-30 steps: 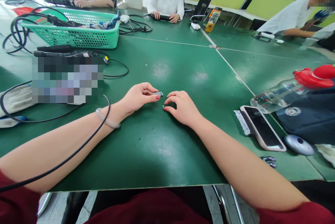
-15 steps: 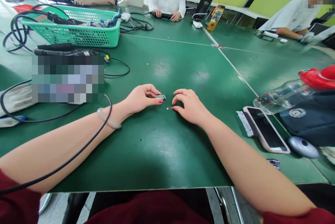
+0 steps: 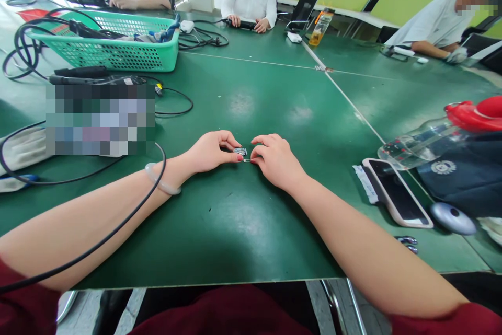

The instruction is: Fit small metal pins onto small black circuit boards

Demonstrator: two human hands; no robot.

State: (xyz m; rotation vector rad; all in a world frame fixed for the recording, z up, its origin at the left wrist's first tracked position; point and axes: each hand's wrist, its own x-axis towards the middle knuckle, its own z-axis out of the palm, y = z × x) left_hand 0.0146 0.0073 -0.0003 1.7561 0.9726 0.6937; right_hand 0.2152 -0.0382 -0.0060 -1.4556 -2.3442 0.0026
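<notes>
Between the thumb and fingers of my left hand (image 3: 215, 151) is a small circuit board (image 3: 240, 151), held just above the green table (image 3: 235, 220). Opposite it, my right hand (image 3: 274, 160) pinches a tiny flat piece with a pale rim (image 3: 247, 161). That piece is close to the left thumb and the board's near edge; I cannot tell whether they touch. Most of the tiny piece is covered by my right fingertips, and its kind is too small to make out.
A black cable (image 3: 117, 230) crosses over my left forearm. At left stand a green basket (image 3: 117, 55) and a pair of gloves (image 3: 27, 144). To the right lie a phone (image 3: 400, 191), a mouse (image 3: 454, 218) and a red-lidded bottle (image 3: 425, 139). Several people sit around the table.
My right hand has moved left, bringing the tiny flat piece up to the left thumb and the circuit board. My left hand is slightly lower in view, still gripping the board.
</notes>
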